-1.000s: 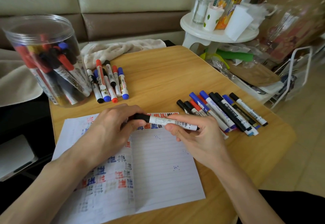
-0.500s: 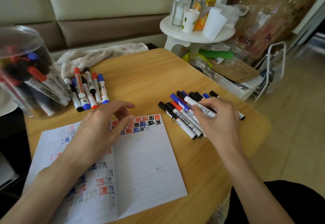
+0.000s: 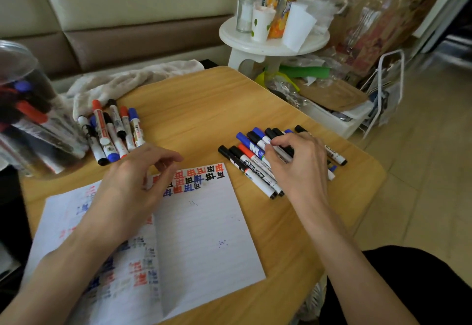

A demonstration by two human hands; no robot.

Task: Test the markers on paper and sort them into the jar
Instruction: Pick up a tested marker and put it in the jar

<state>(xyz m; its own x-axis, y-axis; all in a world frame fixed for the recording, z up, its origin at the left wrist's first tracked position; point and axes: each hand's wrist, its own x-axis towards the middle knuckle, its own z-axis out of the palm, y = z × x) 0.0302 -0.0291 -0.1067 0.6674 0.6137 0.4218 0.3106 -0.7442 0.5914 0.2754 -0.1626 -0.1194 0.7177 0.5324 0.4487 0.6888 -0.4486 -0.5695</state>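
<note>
The right hand rests on the pile of markers at the right of the desk, its fingers curled and pinching one marker. The left hand hovers over the paper - loosely curled, holding nothing. The jar stands far left, markers inside - a second pile lies just beside it.
</note>
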